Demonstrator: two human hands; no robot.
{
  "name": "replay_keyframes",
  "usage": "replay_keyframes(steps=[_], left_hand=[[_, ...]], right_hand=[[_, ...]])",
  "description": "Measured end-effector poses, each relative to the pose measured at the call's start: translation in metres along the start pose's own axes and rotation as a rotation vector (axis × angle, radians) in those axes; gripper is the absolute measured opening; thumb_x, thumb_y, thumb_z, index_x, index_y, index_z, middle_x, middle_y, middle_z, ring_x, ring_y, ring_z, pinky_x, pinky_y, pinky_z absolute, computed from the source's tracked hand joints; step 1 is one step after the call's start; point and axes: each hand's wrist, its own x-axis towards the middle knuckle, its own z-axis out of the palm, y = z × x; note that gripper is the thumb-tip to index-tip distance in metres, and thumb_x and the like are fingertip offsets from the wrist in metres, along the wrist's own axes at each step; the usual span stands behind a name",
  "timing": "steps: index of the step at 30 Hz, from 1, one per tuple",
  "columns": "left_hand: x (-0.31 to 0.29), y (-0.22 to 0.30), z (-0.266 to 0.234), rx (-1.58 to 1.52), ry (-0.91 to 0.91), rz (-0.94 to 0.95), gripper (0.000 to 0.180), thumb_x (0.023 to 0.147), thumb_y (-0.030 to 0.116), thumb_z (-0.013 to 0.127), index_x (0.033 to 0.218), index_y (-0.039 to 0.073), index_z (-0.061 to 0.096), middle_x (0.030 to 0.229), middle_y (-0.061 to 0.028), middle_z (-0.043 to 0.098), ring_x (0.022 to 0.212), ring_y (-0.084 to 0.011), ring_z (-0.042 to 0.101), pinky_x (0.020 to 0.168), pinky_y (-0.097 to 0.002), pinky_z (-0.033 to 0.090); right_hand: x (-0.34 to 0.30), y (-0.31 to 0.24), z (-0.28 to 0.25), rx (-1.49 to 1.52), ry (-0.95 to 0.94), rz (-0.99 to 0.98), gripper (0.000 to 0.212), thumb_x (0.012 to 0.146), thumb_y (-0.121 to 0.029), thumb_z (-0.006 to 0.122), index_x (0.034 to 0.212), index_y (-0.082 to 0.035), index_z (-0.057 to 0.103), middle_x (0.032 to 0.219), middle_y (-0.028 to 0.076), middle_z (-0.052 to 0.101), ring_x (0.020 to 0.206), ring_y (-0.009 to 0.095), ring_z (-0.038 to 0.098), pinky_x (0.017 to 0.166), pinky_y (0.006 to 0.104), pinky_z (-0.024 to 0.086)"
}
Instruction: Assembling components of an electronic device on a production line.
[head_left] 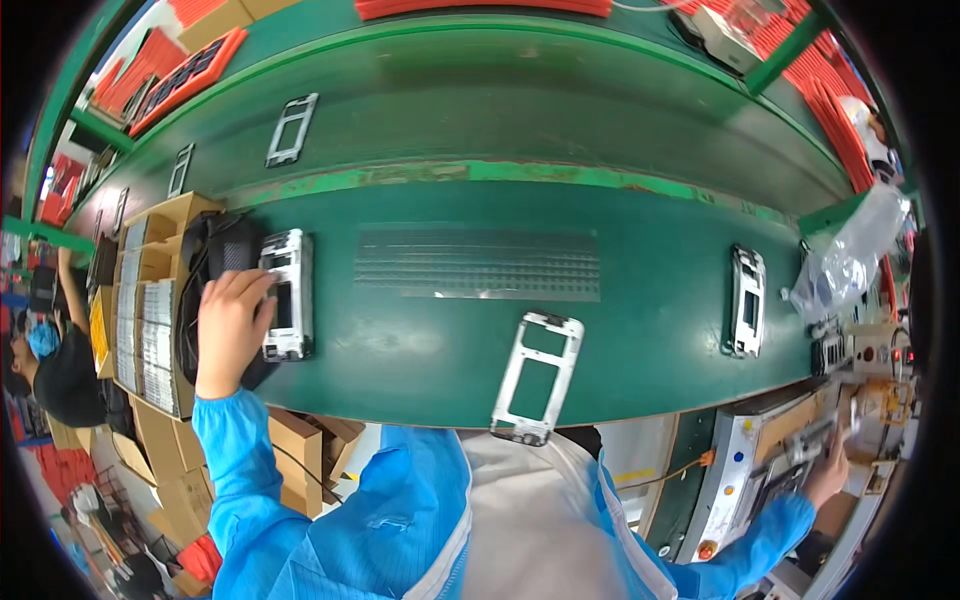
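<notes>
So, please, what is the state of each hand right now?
Left hand: at the stacked frames; grip cannot be told.
Right hand: by the machine, blurred; hold cannot be told.

Bench (655, 250): dark green top. Along its far edge, worn green rail (480, 173). Beyond bench, long green belt (560, 110), then green shelf (315, 25). Green post (790, 55) beyond bench, to its right. Below bench: pale floor (640, 440), yellow line (636, 476).
</notes>
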Motion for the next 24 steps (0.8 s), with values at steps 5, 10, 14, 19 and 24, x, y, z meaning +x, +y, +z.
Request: replay_keyframes(steps=[5, 10, 14, 19, 24], left_hand=[[0.002, -0.005, 0.016, -0.065, 0.026, 0.017, 0.027, 0.078, 0.006, 0.073, 0.105, 0.005, 0.072, 0.105, -0.0049, 0.072, 0.094, -0.0256, 0.064, 0.081, -0.0389, 0.048], [0.011, -0.007, 0.022, -0.122, 0.064, 0.025, 0.018, 0.079, 0.008, 0.074, 0.097, 0.005, 0.074, 0.096, -0.0037, 0.073, 0.088, -0.0243, 0.064, 0.077, -0.0383, 0.048], [0.019, -0.010, 0.024, -0.119, 0.099, 0.080, 0.013, 0.079, 0.008, 0.074, 0.092, 0.006, 0.074, 0.091, -0.0040, 0.073, 0.084, -0.0242, 0.065, 0.075, -0.0376, 0.048], [0.017, -0.011, 0.019, -0.035, 0.114, 0.137, 0.015, 0.080, 0.007, 0.072, 0.094, 0.005, 0.068, 0.093, -0.0075, 0.070, 0.086, -0.0267, 0.065, 0.076, -0.0394, 0.048], [0.039, 0.025, -0.002, -0.037, 0.197, 0.289, 0.021, 0.083, 0.001, 0.069, 0.103, 0.003, 0.065, 0.099, -0.0113, 0.068, 0.086, -0.0305, 0.064, 0.077, -0.0418, 0.049]], right_hand=[[0.219, -0.264, 0.048, 0.372, 0.192, -0.462, 0.045, 0.081, -0.001, 0.069, 0.123, -0.016, 0.070, 0.088, 0.012, 0.073, 0.073, 0.032, 0.068, 0.064, 0.0441, 0.052], [0.368, -0.535, 0.062, 0.327, -0.035, -0.750, 0.018, 0.087, -0.022, 0.070, 0.099, -0.010, 0.075, 0.086, 0.018, 0.069, 0.087, 0.037, 0.067, 0.075, 0.0498, 0.054], [0.355, -0.606, 0.081, 0.563, -0.038, -0.782, 0.013, 0.085, -0.023, 0.069, 0.088, -0.011, 0.075, 0.081, 0.015, 0.070, 0.078, 0.037, 0.068, 0.073, 0.0489, 0.054], [0.175, -0.557, -0.008, 0.835, -0.359, -1.088, 0.013, 0.081, -0.023, 0.071, 0.091, -0.015, 0.074, 0.073, 0.009, 0.070, 0.067, 0.031, 0.068, 0.062, 0.0438, 0.054], [0.038, -0.488, 0.006, 0.928, -0.436, -0.645, 0.035, 0.079, -0.022, 0.075, 0.111, -0.009, 0.074, 0.080, 0.011, 0.073, 0.064, 0.028, 0.069, 0.056, 0.0390, 0.054]])
